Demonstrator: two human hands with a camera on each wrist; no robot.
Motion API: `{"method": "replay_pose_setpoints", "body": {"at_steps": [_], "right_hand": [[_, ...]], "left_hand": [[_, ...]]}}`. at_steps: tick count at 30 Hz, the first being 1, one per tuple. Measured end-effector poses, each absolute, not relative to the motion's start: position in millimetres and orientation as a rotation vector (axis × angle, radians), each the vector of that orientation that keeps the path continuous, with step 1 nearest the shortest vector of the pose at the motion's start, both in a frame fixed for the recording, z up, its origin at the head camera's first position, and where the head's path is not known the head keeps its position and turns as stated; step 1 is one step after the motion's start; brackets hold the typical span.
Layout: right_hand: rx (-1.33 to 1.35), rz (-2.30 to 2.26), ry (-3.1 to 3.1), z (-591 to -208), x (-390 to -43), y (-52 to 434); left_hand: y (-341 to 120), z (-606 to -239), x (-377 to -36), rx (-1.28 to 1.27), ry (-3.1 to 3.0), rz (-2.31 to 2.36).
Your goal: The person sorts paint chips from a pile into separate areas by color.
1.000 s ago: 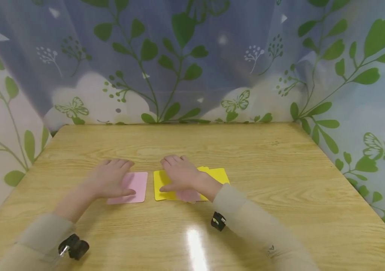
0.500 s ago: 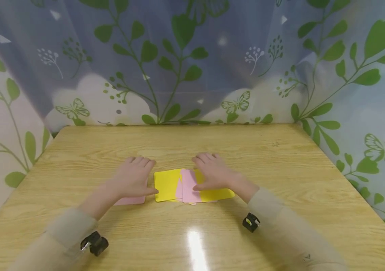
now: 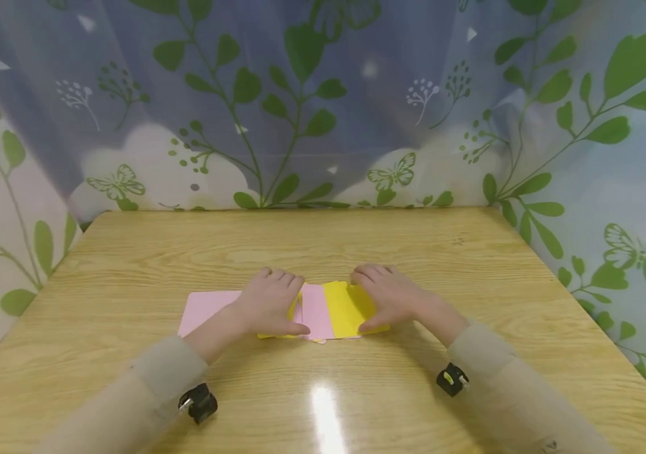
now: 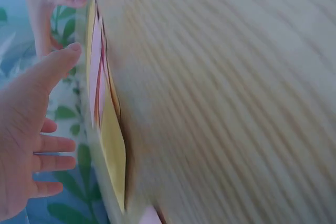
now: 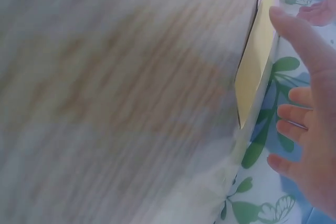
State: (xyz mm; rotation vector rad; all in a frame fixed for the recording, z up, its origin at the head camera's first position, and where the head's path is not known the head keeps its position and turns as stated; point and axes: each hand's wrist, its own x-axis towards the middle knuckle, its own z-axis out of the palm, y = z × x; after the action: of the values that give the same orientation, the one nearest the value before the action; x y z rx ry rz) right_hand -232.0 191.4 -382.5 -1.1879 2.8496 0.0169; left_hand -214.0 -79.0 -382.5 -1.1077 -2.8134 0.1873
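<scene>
Overlapping pink and yellow cards lie in a loose pile on the table. My left hand point(image 3: 269, 306) is over the pile's left part, mostly covering a yellow card point(image 4: 114, 156) there. In the left wrist view its fingers are spread and relaxed, apart from the cards. A pink card point(image 3: 317, 315) shows between the hands. My right hand point(image 3: 393, 301) is at the pile's right end, over a yellow card point(image 3: 348, 312); in the right wrist view its thumb is close to that card, and touching cannot be told. A separate pink card point(image 3: 206, 309) lies left, partly behind my left forearm.
The wooden table point(image 3: 499, 328) reaches back to a curtain point(image 3: 323, 126) with a leaf and butterfly print, which also hangs at both sides. A black wrist device point(image 3: 199, 403) is on the left cuff and another wrist device point(image 3: 452, 379) on the right.
Both hands have moved right: the left from the separate pink card to the pile's left part, the right from the pile's left part to its right end. The separate pink card is uncovered more.
</scene>
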Motion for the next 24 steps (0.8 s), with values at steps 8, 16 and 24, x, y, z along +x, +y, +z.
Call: {"method": "replay_pose_setpoints", "body": {"at_steps": [8, 16, 24], "right_hand": [[-1.197, -0.012, 2.816, -387, -228, 207], [-1.148, -0.030, 2.799, -394, -228, 214], [-1.126, -0.022, 2.788, -397, -230, 215]], "left_hand": [[-44, -387, -209, -1.168, -2.853, 0.150], [-24, -396, -210, -1.172, -2.925, 0.128], [-17, -403, -214, -1.146, -2.968, 0.122]]}}
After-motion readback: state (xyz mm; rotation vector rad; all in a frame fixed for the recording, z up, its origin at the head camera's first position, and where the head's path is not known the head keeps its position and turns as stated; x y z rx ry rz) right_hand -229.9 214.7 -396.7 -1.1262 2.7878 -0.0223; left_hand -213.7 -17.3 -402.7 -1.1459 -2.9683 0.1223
